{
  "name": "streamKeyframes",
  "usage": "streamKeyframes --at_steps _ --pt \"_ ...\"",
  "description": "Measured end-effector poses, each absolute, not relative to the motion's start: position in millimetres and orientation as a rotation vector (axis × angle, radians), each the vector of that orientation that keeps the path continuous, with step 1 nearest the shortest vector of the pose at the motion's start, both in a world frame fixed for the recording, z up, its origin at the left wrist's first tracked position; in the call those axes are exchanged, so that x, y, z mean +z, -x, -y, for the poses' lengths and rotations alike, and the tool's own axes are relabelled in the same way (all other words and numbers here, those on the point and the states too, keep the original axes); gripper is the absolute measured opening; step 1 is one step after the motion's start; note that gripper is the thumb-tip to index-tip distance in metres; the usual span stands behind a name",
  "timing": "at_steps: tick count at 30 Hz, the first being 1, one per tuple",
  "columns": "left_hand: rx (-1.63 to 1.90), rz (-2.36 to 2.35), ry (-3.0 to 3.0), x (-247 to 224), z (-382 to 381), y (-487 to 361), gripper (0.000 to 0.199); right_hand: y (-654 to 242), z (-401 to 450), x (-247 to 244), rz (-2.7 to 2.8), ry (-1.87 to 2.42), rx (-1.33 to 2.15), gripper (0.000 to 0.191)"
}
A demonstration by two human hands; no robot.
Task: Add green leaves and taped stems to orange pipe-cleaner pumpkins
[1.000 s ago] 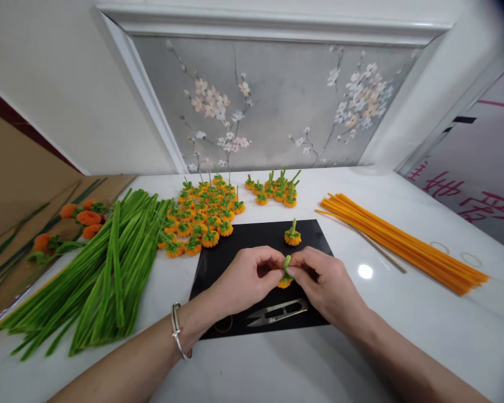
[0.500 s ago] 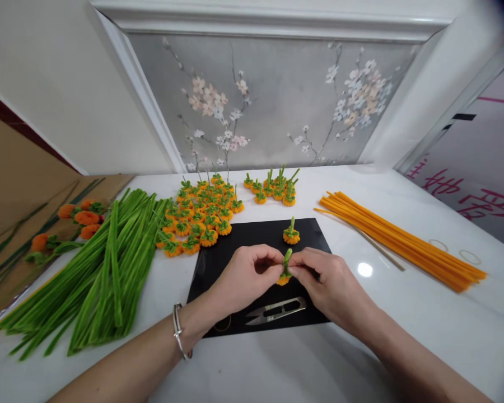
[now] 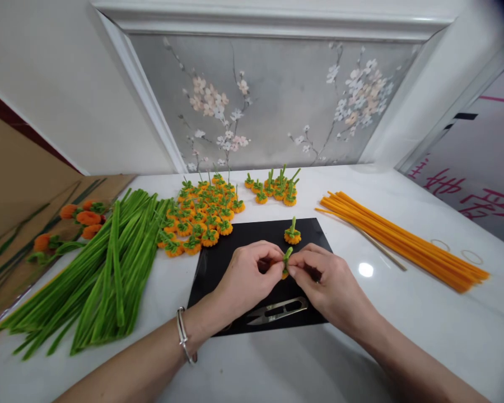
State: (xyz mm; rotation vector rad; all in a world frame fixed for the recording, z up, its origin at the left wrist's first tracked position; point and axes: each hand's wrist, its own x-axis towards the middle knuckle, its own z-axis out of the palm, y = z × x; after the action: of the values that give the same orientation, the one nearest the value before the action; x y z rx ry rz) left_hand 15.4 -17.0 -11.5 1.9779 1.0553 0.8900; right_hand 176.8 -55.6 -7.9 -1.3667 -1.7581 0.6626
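Observation:
Between my two hands is a small pipe-cleaner pumpkin [image 3: 285,268], orange below with a green stem standing up; fingers hide most of it. My left hand [image 3: 252,271] pinches it from the left, thumb and forefinger at the base of the stem. From the right, my right hand [image 3: 325,277] closes thumb and forefinger on the same green part. Both hands are over a black mat [image 3: 218,263]. Just behind them a finished-looking pumpkin [image 3: 293,235] stands upright on the mat. Thread snips [image 3: 277,312] lie in front of the hands.
Many pumpkins [image 3: 199,215] cluster at the back left, and a smaller group [image 3: 279,187] stands by the wall. Green pipe cleaners [image 3: 109,268] are piled at left, beside orange fuzzy flowers [image 3: 88,218]. Orange pipe cleaners [image 3: 403,240] and a thin stick [image 3: 382,250] lie at right.
Both hands keep their pinch on the pumpkin, with slight finger shifts. Less of its orange base shows now. Other things on the table stay where they were.

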Motion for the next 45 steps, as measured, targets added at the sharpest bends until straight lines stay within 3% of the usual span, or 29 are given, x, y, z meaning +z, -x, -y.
streamKeyframes --at_steps 15,38,45 --pt "0.906 -1.025 -2.002 -12.5 16.4 -12.7 0.021 -167.6 58.2 -18.1 1.687 1.404 0.623 0.022" --pt "0.982 -0.959 -2.136 -6.2 47.4 -26.1 0.031 -172.7 52.5 -16.7 1.696 1.449 0.382 0.019" --pt "0.938 -1.023 -1.481 2.9 28.0 -19.5 0.03 -185.3 53.4 -10.7 1.614 1.308 0.705 0.017"
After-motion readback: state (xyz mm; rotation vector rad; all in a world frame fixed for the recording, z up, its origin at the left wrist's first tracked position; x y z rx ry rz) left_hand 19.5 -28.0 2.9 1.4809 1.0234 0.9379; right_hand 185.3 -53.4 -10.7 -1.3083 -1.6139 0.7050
